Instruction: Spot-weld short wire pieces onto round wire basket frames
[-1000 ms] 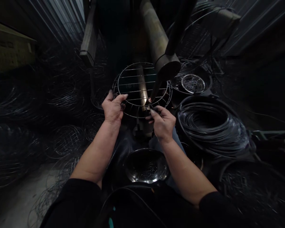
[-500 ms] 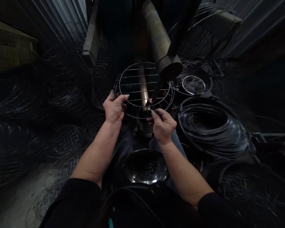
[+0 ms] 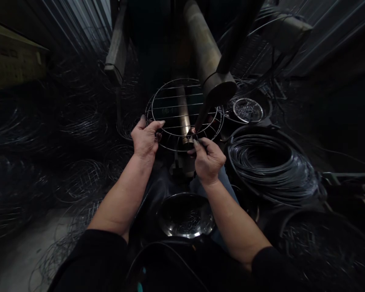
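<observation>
A round wire rack [image 3: 170, 117], made of two rings with parallel bars across and short wires between the rings, is held level in front of me. My left hand [image 3: 146, 138] grips its near left rim, thumb on top and fingers curled under. My right hand [image 3: 209, 157] is closed in a pinch at the near rim; what sits between its fingertips is too small to make out. Just above that pinch, a copper-coloured electrode tip [image 3: 194, 130] of a machine comes down to the rim. A brass-like lower bar [image 3: 184, 111] runs beneath the rack.
A thick cylindrical machine arm [image 3: 205, 48] reaches in overhead. On the right are a coil of wire [image 3: 261, 158] in a tub and a small bowl of metal pieces [image 3: 248, 110]. A shiny bowl [image 3: 187, 233] stands near my lap. Wire racks [image 3: 85, 178] lie at left.
Both hands and the rack stay almost where they were. The electrode tip appears at the rim in both frames; the view has shifted only slightly.
</observation>
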`<state>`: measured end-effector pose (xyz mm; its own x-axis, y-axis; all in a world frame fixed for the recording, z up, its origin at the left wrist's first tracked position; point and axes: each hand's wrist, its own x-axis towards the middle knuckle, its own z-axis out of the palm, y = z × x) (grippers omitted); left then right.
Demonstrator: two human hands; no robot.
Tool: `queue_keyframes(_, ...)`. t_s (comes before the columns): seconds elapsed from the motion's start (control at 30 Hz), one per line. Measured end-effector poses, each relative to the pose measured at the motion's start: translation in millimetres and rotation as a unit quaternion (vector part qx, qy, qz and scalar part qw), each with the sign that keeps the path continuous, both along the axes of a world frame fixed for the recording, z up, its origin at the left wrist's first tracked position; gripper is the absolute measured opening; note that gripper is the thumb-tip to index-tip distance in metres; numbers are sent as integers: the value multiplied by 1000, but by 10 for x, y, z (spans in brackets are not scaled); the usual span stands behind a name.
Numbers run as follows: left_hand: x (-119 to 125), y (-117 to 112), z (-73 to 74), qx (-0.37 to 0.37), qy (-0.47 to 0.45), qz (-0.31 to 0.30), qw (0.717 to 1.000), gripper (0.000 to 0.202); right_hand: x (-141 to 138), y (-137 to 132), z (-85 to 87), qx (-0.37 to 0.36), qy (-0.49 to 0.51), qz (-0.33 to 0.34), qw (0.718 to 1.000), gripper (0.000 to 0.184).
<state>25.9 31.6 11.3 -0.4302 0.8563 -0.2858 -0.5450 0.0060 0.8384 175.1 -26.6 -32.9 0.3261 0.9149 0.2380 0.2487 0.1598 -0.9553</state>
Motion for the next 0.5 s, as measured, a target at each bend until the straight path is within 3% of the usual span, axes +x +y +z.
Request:
queue_keyframes(0.2,0,40,13,-16,-8,7,1000,72,-36,59,27,14,30,-27,999,19)
queue_keyframes(0.5,-1,90,1,-22,17,5,1000,74,120,-25,128,-18,26,51,998,21)
